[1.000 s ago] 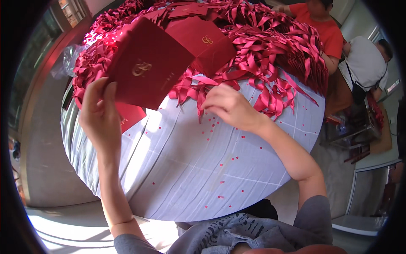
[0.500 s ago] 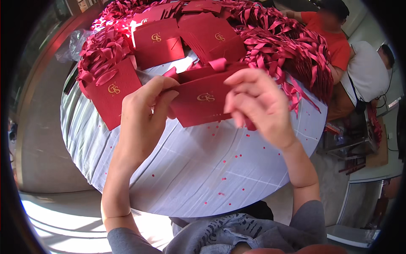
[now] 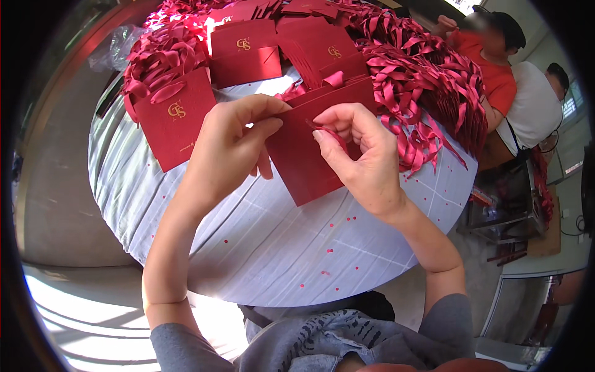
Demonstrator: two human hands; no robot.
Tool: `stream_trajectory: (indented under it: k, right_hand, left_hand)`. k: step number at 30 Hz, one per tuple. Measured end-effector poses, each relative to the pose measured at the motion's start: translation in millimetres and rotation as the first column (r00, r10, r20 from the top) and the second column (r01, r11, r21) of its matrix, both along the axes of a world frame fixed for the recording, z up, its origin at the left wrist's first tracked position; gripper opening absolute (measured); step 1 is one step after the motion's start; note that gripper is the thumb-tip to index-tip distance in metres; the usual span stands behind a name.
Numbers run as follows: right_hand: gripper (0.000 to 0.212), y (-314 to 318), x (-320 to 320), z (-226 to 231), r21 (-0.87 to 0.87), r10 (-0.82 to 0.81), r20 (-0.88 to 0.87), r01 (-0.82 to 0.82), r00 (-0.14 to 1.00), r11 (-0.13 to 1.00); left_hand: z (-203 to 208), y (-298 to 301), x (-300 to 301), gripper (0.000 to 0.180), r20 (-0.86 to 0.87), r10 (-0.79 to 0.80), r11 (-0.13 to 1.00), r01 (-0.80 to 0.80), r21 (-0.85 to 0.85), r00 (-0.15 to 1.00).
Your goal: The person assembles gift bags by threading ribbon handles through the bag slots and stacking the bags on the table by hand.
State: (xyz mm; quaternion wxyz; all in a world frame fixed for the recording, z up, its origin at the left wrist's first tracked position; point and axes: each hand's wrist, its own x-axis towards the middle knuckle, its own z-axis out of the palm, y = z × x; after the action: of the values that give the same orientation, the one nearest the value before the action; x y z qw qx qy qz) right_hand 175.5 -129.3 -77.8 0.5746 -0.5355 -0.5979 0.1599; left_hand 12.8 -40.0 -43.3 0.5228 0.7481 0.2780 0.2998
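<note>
A dark red paper gift bag (image 3: 304, 177) hangs tilted over the table between my hands. My left hand (image 3: 232, 136) pinches its upper left edge between thumb and fingers. In front of the bag's face, my right hand (image 3: 365, 158) has thumb and forefinger closed on the end of a red ribbon (image 3: 334, 135). Some of that ribbon is hidden by the curled fingers. Another loop of ribbon (image 3: 333, 79) stands up behind the bag's top edge. Just left of my left hand lies a red bag with a gold emblem (image 3: 176, 121).
A white cloth (image 3: 248, 273) with scattered red paper dots covers the round table. Stacked flat red bags (image 3: 245, 53) lie beyond my hands, flanked by heaps of ribbon-handled bags (image 3: 421, 74). At the right sit a person in red (image 3: 489, 74) and one in white (image 3: 536, 102).
The bag has turned so a plain panel replaces the emblem side, and it hangs lower. My right hand has come inward and pinches a ribbon. The person in red has raised a hand.
</note>
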Motion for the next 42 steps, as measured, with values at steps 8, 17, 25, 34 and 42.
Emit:
stream_trajectory:
  k: [8, 17, 25, 34, 42]
  right_hand:
    - [0.010, 3.5, -4.7, 3.7, -0.087, -0.117, 0.126, 0.128, 0.985, 0.988]
    - [0.011, 6.8, -8.7, -2.7, -0.007, -0.136, 0.190, 0.140, 0.972, 0.990]
    - [0.016, 2.8, -9.0, -3.1, 0.048, -0.149, 0.156, 0.143, 0.976, 0.989]
    - [0.017, -4.6, -14.2, 3.6, -0.005, -0.183, 0.150, 0.186, 0.972, 0.983]
    - [0.016, -12.0, -11.7, 1.1, 0.181, -0.269, 0.233, 0.230, 0.935, 0.956]
  left_hand:
    - [-12.9, 15.2, -0.3, 0.020, 0.056, -0.111, 0.962, 0.122, -0.243, 0.992]
    - [-19.8, 15.1, 1.3, 0.019, 0.073, -0.087, 0.961, 0.104, -0.258, 0.993]
    - [-15.9, 3.8, 5.2, 0.020, 0.051, -0.085, 0.985, 0.092, -0.148, 0.995]
    - [-13.1, -14.0, 7.6, 0.017, 0.038, 0.001, 0.999, -0.002, 0.033, 0.999]
    - [-20.0, -31.1, 19.9, 0.020, 0.046, 0.075, 0.930, -0.086, 0.358, 0.996]
